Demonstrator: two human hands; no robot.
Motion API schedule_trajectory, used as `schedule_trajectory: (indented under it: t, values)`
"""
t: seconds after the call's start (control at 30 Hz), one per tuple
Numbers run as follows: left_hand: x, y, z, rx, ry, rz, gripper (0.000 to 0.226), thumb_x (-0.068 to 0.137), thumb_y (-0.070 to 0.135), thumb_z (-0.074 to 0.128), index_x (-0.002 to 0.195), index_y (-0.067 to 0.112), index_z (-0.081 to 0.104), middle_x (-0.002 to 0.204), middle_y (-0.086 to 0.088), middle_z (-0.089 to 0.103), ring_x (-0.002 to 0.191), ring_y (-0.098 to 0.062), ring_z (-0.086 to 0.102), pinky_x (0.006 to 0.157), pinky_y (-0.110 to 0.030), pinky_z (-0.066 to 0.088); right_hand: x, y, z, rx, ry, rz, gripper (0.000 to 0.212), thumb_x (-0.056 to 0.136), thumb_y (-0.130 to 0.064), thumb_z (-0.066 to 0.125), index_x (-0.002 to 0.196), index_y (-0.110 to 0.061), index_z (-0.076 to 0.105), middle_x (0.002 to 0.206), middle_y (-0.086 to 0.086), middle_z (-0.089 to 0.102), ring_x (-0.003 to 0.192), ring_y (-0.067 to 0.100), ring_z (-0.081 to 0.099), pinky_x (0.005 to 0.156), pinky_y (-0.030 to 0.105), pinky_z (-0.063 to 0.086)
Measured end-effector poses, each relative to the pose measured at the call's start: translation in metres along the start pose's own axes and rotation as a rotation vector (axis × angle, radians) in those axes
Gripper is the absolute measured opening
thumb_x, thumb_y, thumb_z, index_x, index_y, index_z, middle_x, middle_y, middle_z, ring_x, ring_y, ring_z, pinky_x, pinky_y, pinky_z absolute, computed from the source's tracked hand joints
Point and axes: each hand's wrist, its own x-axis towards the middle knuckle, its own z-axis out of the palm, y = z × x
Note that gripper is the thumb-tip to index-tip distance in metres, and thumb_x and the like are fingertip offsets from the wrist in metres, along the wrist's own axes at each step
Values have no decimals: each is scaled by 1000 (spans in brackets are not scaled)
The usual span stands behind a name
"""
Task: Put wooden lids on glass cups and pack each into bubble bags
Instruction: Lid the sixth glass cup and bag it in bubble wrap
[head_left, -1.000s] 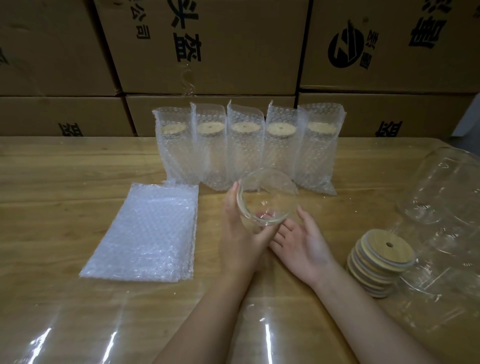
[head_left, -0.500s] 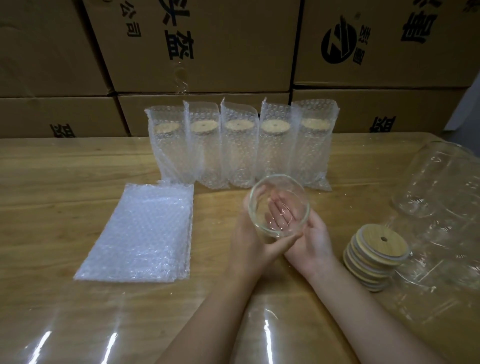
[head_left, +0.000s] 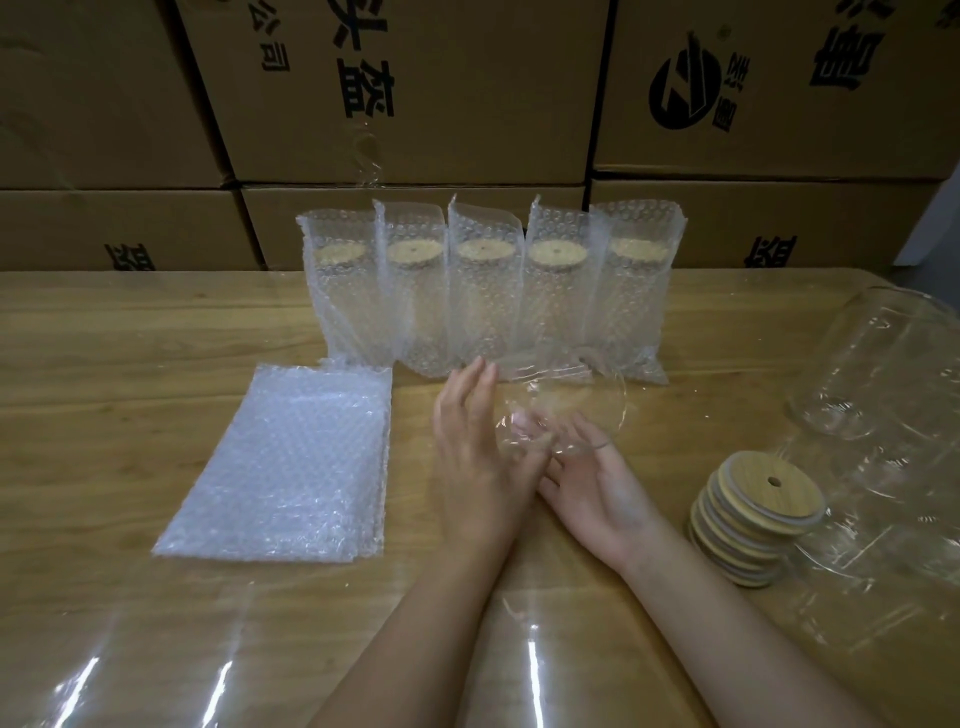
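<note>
head view shows both hands at mid-table around a blurred glass cup (head_left: 563, 410): the left hand (head_left: 480, 457) has its fingers spread along the cup's left side, and the right hand (head_left: 597, 483) lies palm-up and open under it. whether either truly grips it, i cannot tell. a stack of wooden lids (head_left: 753, 514) sits right, flat bubble bags (head_left: 291, 462) left, five packed cups (head_left: 488, 291) behind.
</note>
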Motion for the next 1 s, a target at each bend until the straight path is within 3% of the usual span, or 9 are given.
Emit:
schedule_trajectory:
  t: [0.17,0.23,0.33,0.43,0.5,0.63,0.8,0.9,1.0]
  values:
    - [2,2,-2,405,-8,67,79,68,19,82,132,32,39,137,-3,42,129,-35,42,99,-55,40,2,-6,-6,148,31,-86,47,84,-45,46,113,-11,60,115,10,69,105,18,67,88,31,47]
    - [2,2,-3,525,-35,151,79,66,17,82,132,34,40,135,-1,41,125,-37,49,97,-59,41,2,-8,-6,126,59,-141,52,90,-50,40,120,-12,58,117,9,68,110,18,64,85,32,48]
    - [2,3,-2,659,-38,227,75,68,14,80,132,38,49,135,1,39,121,-35,55,100,-57,40,3,-4,-6,-144,187,-290,49,99,-48,31,133,-19,50,130,-2,60,120,11,56,90,29,46]
    - [1,1,-3,684,-40,226,77,68,13,80,132,40,48,135,3,36,122,-34,55,102,-57,38,2,2,-8,-361,281,-456,39,101,-42,32,136,-28,44,136,-12,52,128,7,48,107,35,39]
    - [0,0,-3,682,-42,240,80,68,10,78,133,40,40,137,3,35,127,-31,48,103,-57,37,-1,1,-7,-454,266,-532,38,99,-49,33,134,-37,41,139,-17,47,127,-2,45,109,34,37]
    - [-1,-3,-2,678,-49,281,79,72,8,72,134,41,37,138,5,34,130,-27,35,104,-57,34,-4,-1,-9,-607,202,-645,61,82,-64,41,138,-42,34,144,-28,36,131,-9,36,107,27,34]
    - [-2,-5,-3,622,-104,118,86,64,19,82,134,41,38,137,2,38,128,-29,39,102,-61,35,-7,4,-9,-848,108,-837,60,89,-47,46,144,-38,25,156,-16,23,143,1,20,116,26,23]
    - [0,-9,-6,558,-117,-15,92,59,18,85,135,40,36,135,-6,50,128,-32,38,99,-62,37,-6,11,-6,-911,27,-885,58,91,-39,49,144,-29,30,155,-7,31,143,8,27,114,25,26]
    - [1,-13,-7,507,-109,-105,95,60,16,85,136,40,33,138,-7,49,131,-31,34,103,-59,34,-7,14,-7,-912,37,-891,44,90,-38,51,132,-29,45,131,-5,60,127,10,50,106,25,37]
